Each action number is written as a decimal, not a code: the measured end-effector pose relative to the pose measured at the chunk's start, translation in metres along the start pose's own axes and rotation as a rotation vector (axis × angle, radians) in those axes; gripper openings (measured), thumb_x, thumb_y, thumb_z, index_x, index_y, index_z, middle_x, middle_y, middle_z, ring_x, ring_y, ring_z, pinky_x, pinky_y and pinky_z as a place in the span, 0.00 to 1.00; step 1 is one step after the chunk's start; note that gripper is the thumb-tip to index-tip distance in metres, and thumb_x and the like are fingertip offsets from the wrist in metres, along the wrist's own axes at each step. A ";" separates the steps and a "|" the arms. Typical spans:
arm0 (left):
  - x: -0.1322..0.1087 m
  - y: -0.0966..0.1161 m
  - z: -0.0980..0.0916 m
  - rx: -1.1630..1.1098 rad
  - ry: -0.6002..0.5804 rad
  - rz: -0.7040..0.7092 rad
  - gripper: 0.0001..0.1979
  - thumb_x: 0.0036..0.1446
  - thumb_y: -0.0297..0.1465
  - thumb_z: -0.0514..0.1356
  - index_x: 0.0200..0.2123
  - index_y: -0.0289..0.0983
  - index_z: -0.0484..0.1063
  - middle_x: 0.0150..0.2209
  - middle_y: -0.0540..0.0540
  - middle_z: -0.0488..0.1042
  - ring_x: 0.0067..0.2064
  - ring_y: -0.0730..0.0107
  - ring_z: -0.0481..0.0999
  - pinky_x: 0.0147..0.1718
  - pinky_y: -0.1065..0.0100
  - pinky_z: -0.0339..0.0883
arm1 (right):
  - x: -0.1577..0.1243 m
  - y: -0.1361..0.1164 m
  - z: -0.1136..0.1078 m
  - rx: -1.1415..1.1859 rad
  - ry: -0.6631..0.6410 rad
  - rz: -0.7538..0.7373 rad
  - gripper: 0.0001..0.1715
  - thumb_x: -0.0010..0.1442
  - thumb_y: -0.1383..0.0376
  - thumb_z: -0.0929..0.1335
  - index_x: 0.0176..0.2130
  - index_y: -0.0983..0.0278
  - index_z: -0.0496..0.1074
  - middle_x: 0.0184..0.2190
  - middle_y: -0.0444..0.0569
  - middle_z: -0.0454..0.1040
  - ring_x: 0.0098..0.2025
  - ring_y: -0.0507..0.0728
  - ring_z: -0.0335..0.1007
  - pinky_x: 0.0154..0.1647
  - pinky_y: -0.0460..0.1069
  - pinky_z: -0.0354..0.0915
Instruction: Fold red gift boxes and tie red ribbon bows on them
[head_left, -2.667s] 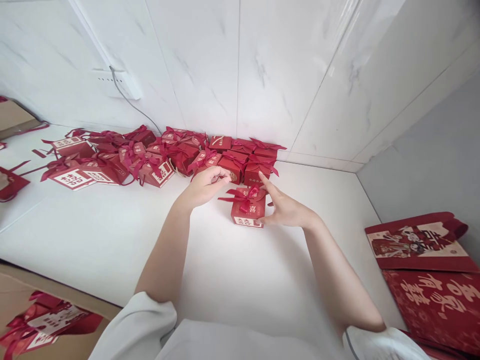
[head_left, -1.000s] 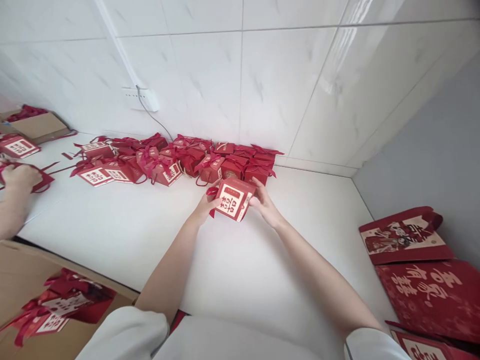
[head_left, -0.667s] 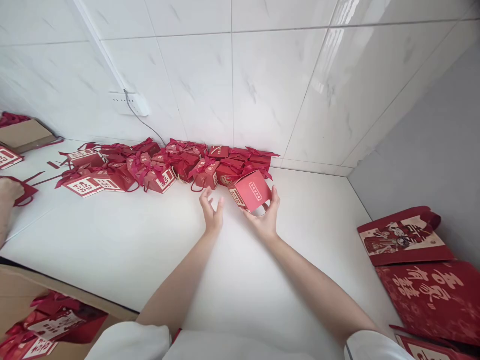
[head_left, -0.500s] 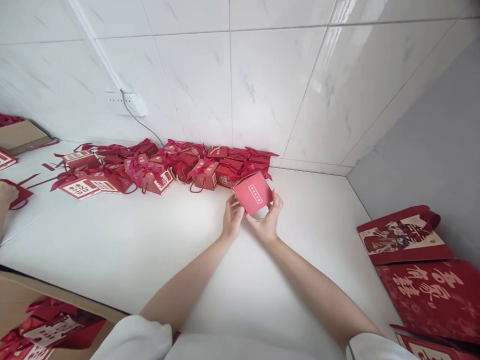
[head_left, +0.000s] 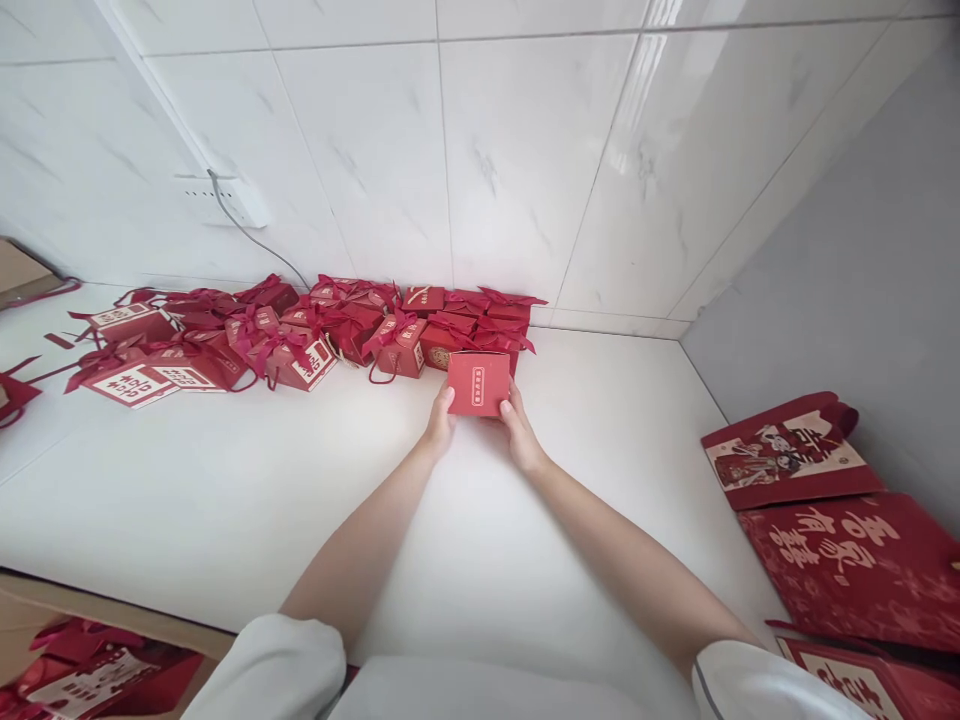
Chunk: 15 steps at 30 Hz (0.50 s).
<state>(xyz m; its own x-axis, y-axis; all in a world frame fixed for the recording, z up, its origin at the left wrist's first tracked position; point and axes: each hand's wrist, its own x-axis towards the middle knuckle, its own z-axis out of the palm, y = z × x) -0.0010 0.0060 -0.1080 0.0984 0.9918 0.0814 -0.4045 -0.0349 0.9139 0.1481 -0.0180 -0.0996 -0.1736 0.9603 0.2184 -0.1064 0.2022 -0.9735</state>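
Observation:
A small red gift box [head_left: 480, 384] is held between my two hands over the white table [head_left: 465, 560]. One of its faces, with a framed column of pale characters, points toward me. My left hand [head_left: 441, 424] grips its left side, thumb on the near face. On the right side, my right hand [head_left: 520, 428] closes around the lower corner. Just behind it stands a row of red boxes tied with ribbon bows, among them one with a gold round emblem [head_left: 438, 350] and one with a cord loop [head_left: 399, 344].
More ribboned red boxes [head_left: 292, 356] crowd leftward along the tiled wall [head_left: 517, 180]. A socket strip [head_left: 222, 200] with a grey cable is mounted there. Red paper bags [head_left: 847, 560] lie at the right edge. A cardboard carton [head_left: 112, 602] holding red boxes is at lower left.
Both hands have turned the box from a tilt to nearly level and moved it closer to the row. The other person's hand at the left has left the view.

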 end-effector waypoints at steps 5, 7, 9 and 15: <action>0.006 -0.001 -0.003 0.000 0.013 -0.022 0.29 0.57 0.50 0.50 0.55 0.38 0.64 0.52 0.42 0.73 0.53 0.55 0.71 0.50 0.56 0.64 | 0.007 0.010 -0.007 0.132 -0.069 0.087 0.47 0.59 0.46 0.62 0.67 0.56 0.37 0.62 0.55 0.56 0.60 0.62 0.59 0.48 0.58 0.70; 0.005 -0.001 -0.003 0.002 0.012 -0.017 0.29 0.57 0.50 0.51 0.55 0.39 0.64 0.52 0.43 0.73 0.54 0.55 0.71 0.50 0.56 0.64 | 0.006 0.012 -0.008 0.126 -0.066 0.083 0.44 0.60 0.46 0.61 0.67 0.55 0.38 0.62 0.54 0.55 0.59 0.62 0.60 0.47 0.58 0.70; 0.003 0.000 -0.002 0.007 0.010 -0.012 0.29 0.57 0.50 0.51 0.55 0.39 0.65 0.51 0.43 0.74 0.54 0.55 0.70 0.51 0.55 0.64 | 0.004 0.011 -0.008 0.101 -0.058 0.073 0.42 0.61 0.47 0.59 0.66 0.54 0.39 0.62 0.54 0.55 0.58 0.62 0.61 0.46 0.58 0.70; -0.005 0.005 0.008 0.224 0.097 0.168 0.24 0.57 0.47 0.56 0.51 0.38 0.71 0.55 0.42 0.70 0.60 0.55 0.64 0.57 0.56 0.60 | -0.004 0.000 -0.008 -0.191 0.204 -0.220 0.55 0.55 0.50 0.68 0.67 0.56 0.32 0.66 0.57 0.43 0.64 0.64 0.51 0.57 0.59 0.62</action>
<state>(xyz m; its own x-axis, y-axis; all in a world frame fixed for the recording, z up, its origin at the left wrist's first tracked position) 0.0038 -0.0005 -0.1010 -0.0448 0.9766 0.2104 -0.1958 -0.2151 0.9568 0.1565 -0.0200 -0.1006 0.0338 0.9046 0.4248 0.0689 0.4220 -0.9040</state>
